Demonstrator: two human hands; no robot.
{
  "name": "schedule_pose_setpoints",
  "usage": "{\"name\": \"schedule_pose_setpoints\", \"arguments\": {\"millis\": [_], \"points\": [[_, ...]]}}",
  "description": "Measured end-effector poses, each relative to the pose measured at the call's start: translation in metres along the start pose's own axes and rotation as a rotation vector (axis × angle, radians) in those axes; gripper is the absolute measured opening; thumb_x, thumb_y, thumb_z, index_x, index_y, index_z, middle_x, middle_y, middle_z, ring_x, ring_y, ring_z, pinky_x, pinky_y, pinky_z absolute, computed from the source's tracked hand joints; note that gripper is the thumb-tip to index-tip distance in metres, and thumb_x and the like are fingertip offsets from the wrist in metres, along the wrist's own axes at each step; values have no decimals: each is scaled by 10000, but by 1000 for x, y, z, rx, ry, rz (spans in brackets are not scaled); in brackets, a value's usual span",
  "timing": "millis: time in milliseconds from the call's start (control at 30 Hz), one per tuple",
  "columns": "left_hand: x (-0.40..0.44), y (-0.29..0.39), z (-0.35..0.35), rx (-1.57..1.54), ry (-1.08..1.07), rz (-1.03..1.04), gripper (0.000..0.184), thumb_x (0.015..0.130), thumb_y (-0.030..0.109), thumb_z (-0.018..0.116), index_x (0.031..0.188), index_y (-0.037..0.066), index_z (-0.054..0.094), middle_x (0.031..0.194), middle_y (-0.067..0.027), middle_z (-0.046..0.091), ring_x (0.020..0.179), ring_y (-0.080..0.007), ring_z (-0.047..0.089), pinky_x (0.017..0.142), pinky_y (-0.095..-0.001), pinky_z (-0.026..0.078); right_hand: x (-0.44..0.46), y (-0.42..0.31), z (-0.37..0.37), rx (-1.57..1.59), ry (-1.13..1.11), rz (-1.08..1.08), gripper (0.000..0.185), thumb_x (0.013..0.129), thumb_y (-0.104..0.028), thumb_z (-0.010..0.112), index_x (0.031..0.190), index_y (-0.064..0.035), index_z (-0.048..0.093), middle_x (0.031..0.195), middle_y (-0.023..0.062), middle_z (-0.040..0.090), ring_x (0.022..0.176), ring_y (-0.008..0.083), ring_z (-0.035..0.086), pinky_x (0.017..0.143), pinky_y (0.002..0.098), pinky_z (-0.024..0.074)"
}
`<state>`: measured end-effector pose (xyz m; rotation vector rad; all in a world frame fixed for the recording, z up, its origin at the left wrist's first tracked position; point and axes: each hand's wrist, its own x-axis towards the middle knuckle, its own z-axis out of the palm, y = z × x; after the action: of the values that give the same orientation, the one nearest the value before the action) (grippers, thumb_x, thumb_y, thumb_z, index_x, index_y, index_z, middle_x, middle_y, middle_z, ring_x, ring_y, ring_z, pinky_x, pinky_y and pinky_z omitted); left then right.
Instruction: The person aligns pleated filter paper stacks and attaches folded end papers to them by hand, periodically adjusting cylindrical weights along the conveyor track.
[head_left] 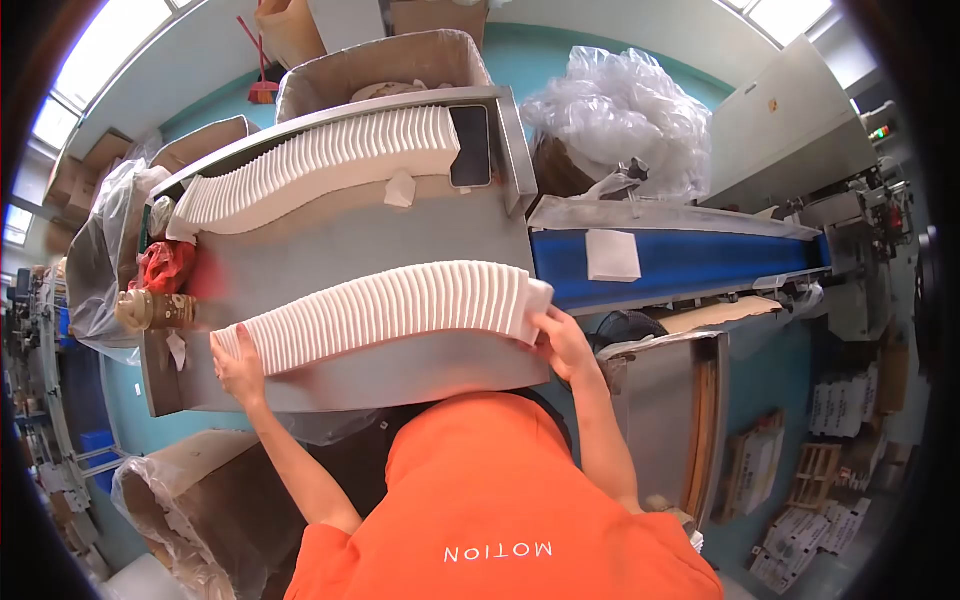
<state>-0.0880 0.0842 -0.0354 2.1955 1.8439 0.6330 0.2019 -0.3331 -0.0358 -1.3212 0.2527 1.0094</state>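
A long row of white folded paper napkins (390, 305) stands on edge across the near part of the metal table (330, 240), curving slightly. My left hand (240, 372) grips the row's left end, thumb on top and fingers at the near side. At the right end, my right hand (562, 342) is closed round the last napkins (537, 298), which sit slightly apart from the others. A second row of napkins (330, 165) lies along the table's back wall, with a small loose white piece (400, 190) in front of it.
A blue conveyor belt (700, 262) runs off to the right, carrying a flat white napkin stack (612, 255). A dark phone-like slab (470, 146) lies at the table's back right corner. A tape roll (150, 310) and red plastic (167, 265) sit at the left edge. Cardboard boxes (380, 70) stand around.
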Motion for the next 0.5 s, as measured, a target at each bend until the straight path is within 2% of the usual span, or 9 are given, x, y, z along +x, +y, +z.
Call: {"name": "schedule_pose_setpoints", "arguments": {"millis": [100,133,167,233,267,367,400,500], "points": [[0,2,0,-3,-13,1,823,915,679,496,1472,81,404,1404,-234,515,1317,-422,457,1088,-501,356,6,0,-6,295,196,-200,262,1004,-212,574,1196,-33,578,1044,52,658,848,151,642,769,304,536],[-2,5,-1,1,-14,5,821,916,678,496,1472,81,404,1403,-233,516,1317,-423,457,1087,-502,357,3,-10,4,235,279,-225,253,1013,-268,578,1118,-38,590,1007,54,659,855,146,644,759,288,541],[-3,7,-2,6,-14,10,820,917,677,496,1472,80,404,1403,-233,516,1316,-423,458,1086,-502,357,16,0,0,98,228,-277,346,1008,-332,591,1130,-8,600,1024,75,666,888,154,646,803,288,528],[-2,9,-1,8,-19,2,820,917,675,497,1474,82,403,1406,-233,514,1318,-422,457,1087,-501,358,8,-6,28,-338,221,-385,420,1008,-356,589,1166,33,599,1063,89,672,939,162,639,850,300,510],[-2,9,0,8,-23,-2,819,916,674,498,1475,83,402,1407,-233,513,1319,-422,456,1088,-500,358,4,-8,37,-428,181,-379,466,1000,-367,599,1200,53,594,1098,90,665,961,162,623,875,309,491],[-2,11,0,-6,-12,6,825,916,671,502,1481,80,395,1408,-235,512,1322,-421,454,1090,-503,357,15,3,35,79,145,-246,435,995,-345,601,1214,31,600,1111,90,657,980,166,620,860,304,492],[-2,11,-1,-6,-24,-3,825,918,668,502,1483,78,392,1413,-234,507,1328,-421,448,1093,-503,353,11,0,28,269,45,-134,386,996,-304,587,1220,11,607,1102,90,652,933,169,621,820,329,509],[-5,14,-4,-12,-47,-11,822,923,661,500,1486,72,386,1430,-231,491,1345,-421,428,1103,-503,342,-3,0,4,195,-74,10,342,998,-250,584,1236,-4,595,1050,74,655,865,157,621,770,328,530]]}}
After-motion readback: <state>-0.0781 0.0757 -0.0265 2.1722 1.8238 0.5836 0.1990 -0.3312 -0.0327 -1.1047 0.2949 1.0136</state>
